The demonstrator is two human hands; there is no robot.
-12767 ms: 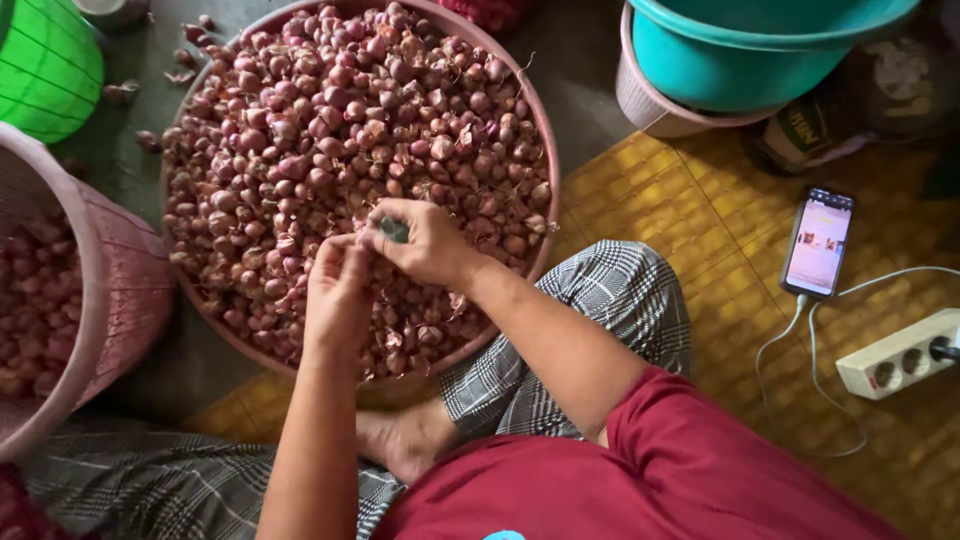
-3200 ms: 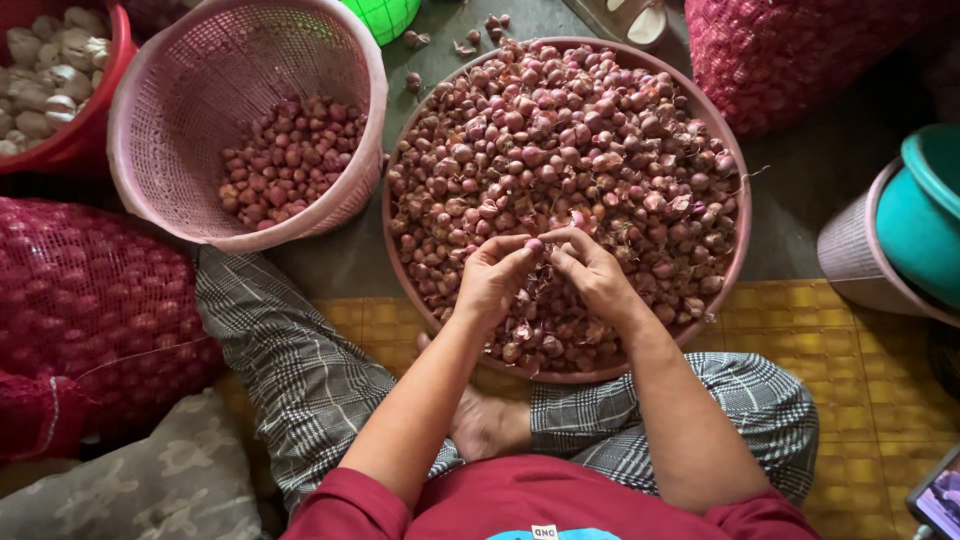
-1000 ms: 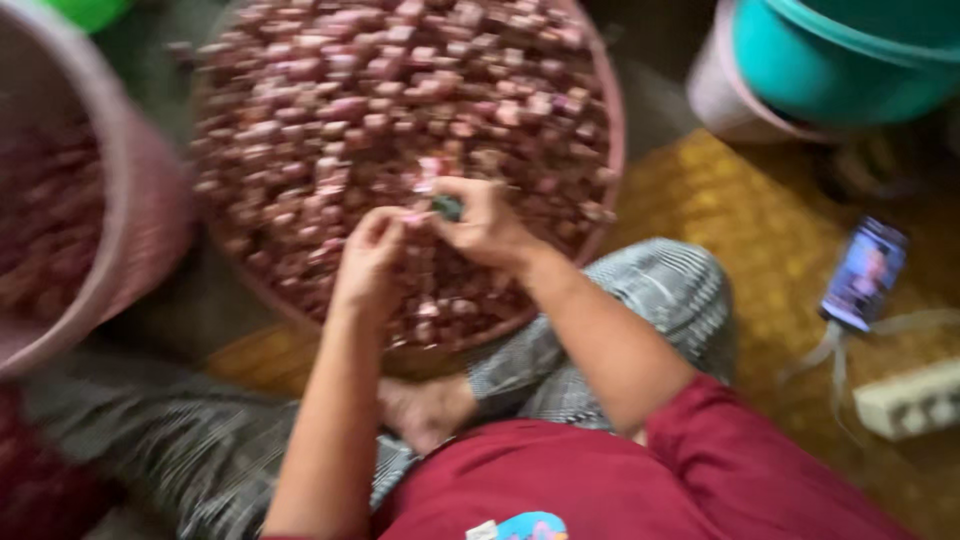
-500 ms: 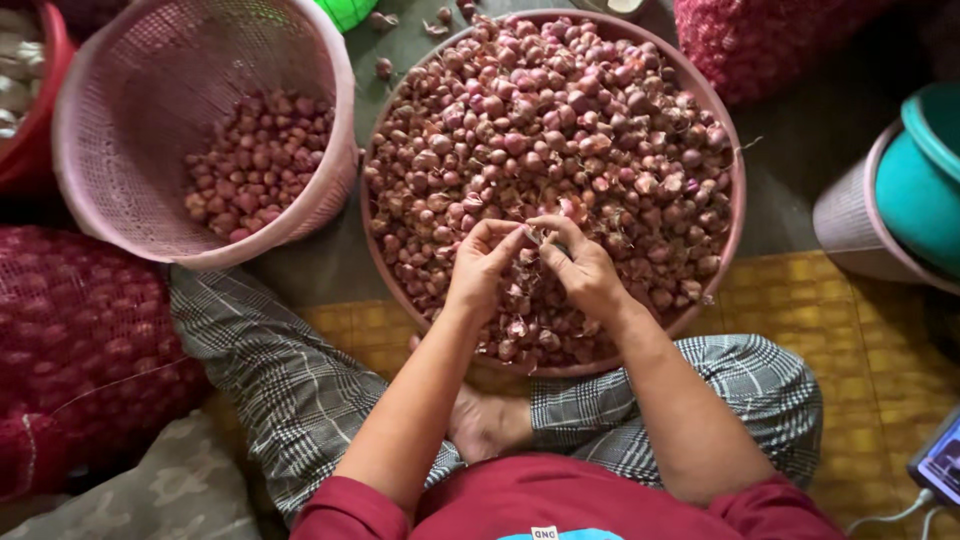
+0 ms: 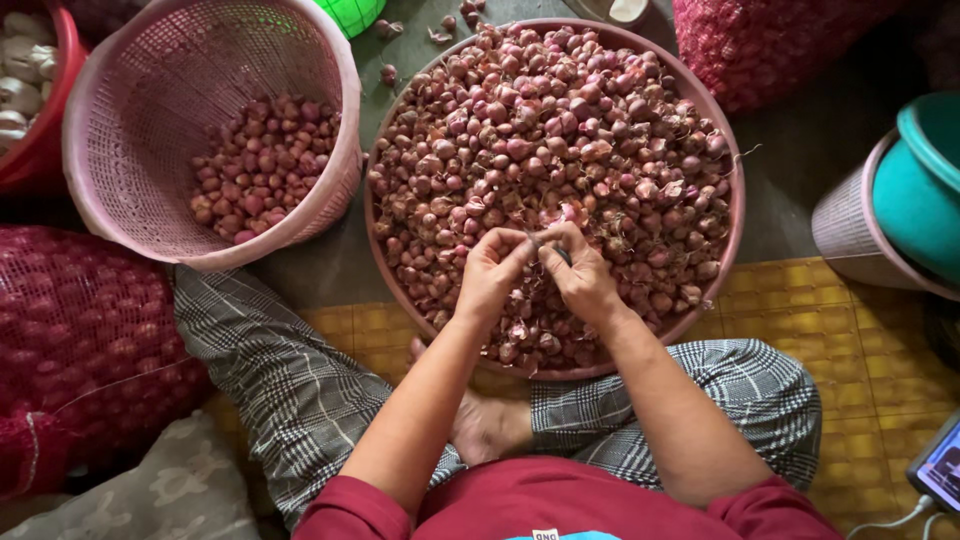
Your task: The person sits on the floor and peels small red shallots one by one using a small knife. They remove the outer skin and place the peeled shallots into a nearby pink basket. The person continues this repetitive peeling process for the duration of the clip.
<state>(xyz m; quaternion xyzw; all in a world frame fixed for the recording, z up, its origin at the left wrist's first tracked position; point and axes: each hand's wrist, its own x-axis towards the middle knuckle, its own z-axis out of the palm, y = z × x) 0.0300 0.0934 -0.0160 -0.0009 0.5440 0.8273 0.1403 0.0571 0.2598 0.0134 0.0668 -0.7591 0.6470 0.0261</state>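
A wide pink basin (image 5: 735,230) on the floor in front of me is heaped with unpeeled red shallots (image 5: 560,120). Both my hands meet over its near side. My left hand (image 5: 490,272) pinches a small shallot (image 5: 541,240) at its fingertips. My right hand (image 5: 582,278) is closed against that same shallot, with a small dark tool (image 5: 562,256) showing between its fingers. Loose papery skins lie among the shallots under my hands. My crossed legs in checked trousers (image 5: 280,370) sit just below the basin.
A pink mesh basket (image 5: 120,90) at left holds cleaner shallots (image 5: 260,165). Red net sacks lie at far left (image 5: 80,330) and top right (image 5: 770,50). A teal bucket (image 5: 925,190) stands at right, a phone (image 5: 942,468) lies at bottom right, and a red bowl (image 5: 40,150) sits top left.
The view swung left and right over the last seconds and is now centred on the basin. My hands stay together over its near side, working on one shallot.
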